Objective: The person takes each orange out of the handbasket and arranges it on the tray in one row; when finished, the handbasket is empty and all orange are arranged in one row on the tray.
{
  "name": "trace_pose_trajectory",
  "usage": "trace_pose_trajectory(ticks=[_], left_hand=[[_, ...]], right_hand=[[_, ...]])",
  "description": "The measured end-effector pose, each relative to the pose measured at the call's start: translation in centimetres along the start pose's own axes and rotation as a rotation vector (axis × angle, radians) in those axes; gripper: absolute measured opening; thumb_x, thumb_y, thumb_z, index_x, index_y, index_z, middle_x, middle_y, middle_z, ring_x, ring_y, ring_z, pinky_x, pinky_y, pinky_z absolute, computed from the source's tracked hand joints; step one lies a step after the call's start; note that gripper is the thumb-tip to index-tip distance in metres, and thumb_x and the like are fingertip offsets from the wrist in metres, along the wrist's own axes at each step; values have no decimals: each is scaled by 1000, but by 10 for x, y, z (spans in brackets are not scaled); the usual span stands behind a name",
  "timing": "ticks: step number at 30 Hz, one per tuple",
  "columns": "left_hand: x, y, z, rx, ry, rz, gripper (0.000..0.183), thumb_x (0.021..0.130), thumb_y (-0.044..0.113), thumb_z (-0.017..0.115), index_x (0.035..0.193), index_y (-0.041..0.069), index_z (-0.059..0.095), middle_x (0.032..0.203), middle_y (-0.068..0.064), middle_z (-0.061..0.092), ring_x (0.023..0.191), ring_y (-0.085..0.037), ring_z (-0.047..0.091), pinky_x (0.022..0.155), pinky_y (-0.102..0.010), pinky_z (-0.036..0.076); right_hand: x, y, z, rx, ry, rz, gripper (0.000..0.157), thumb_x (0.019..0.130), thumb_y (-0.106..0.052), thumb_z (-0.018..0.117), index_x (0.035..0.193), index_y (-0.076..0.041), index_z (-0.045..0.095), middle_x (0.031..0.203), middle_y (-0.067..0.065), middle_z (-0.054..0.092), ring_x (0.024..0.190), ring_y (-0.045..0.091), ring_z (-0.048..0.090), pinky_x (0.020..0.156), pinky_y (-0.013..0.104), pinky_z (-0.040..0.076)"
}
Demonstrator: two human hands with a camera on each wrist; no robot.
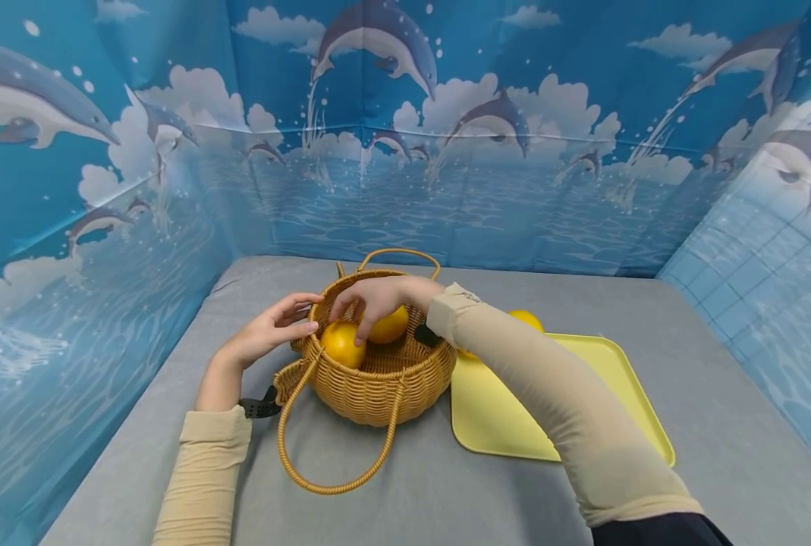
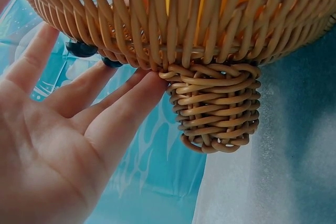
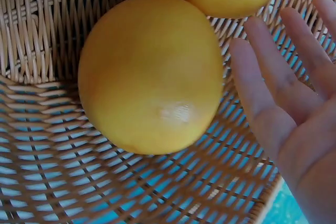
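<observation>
Right hand (image 1: pixel 380 295): over the mouth of the wicker basket (image 1: pixel 371 398), fingers apart, clamped on nothing. The nearer fruit (image 1: pixel 341 347) sits in the basket, below my fingertips and to their left; the second fruit (image 1: pixel 389 327) sits beside it, under my palm. The right wrist view shows a gap between my fingers and the fruit at its centre; whether a fingertip touches the other, I cannot tell.

Left hand (image 1: pixel 266 334): beside the basket, fingers straight and spread, touching the wicker without gripping it.

The third fruit (image 1: pixel 526 319) lies beyond my right sleeve (image 1: pixel 548 387), near the far edge of the yellow tray (image 1: pixel 610 356); my sleeve partly covers it.

Risks, in my judgement:
1. Basket tipping or sliding on the worktop (image 1: pixel 480 500), caused by my right forearm bearing on the rim while my left fingertips give only light support.
2. Fruit rolling from under my right hand, caused by an uneven grip on a smooth, round skin.
3. Snagging, caused by the black device (image 1: pixel 427 334) at my right wrist catching the weave, or my left cuff hooking the front handle (image 1: pixel 337 489).
4. The third fruit being knocked, caused by a low sweep of my sleeve.
</observation>
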State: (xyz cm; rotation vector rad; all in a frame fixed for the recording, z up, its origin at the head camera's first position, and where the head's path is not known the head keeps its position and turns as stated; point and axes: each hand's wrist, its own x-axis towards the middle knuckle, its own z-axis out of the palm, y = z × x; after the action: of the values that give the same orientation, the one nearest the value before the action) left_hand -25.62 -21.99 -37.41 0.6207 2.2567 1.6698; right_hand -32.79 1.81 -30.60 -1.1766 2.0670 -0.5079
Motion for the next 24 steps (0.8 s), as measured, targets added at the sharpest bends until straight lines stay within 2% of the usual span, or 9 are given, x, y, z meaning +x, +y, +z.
trace_pose_trajectory(ticks=[7,14,18,24], left_hand=[[1,-2,0,3,-1,-2,53,95,26,58,142,14,37,150,-11,26,137,-34,23,104,-59,27],[1,-2,-1,15,3,-6,52,95,26,58,141,16,38,149,-10,26,137,-34,23,104,-60,26],[1,-1,-1,16,2,-3,51,95,26,58,141,16,38,150,-10,26,137,-35,23,104,-60,26],[0,-1,0,16,2,2,52,95,26,58,141,15,38,150,-10,26,137,-35,23,104,-59,26]], right_hand=[[8,11,5,-2,34,-44,56,82,-15,74,132,-8,52,134,4,50,123,28,45,101,34,38],[11,14,6,-32,-6,-55,62,81,-19,75,137,-12,50,139,0,46,128,23,41,105,33,34],[12,16,7,-70,-24,-58,57,80,-20,76,132,-13,55,137,1,46,124,19,43,104,31,35],[11,17,8,-107,-1,-63,42,79,-17,77,118,-11,62,126,2,49,114,20,47,99,31,40]])
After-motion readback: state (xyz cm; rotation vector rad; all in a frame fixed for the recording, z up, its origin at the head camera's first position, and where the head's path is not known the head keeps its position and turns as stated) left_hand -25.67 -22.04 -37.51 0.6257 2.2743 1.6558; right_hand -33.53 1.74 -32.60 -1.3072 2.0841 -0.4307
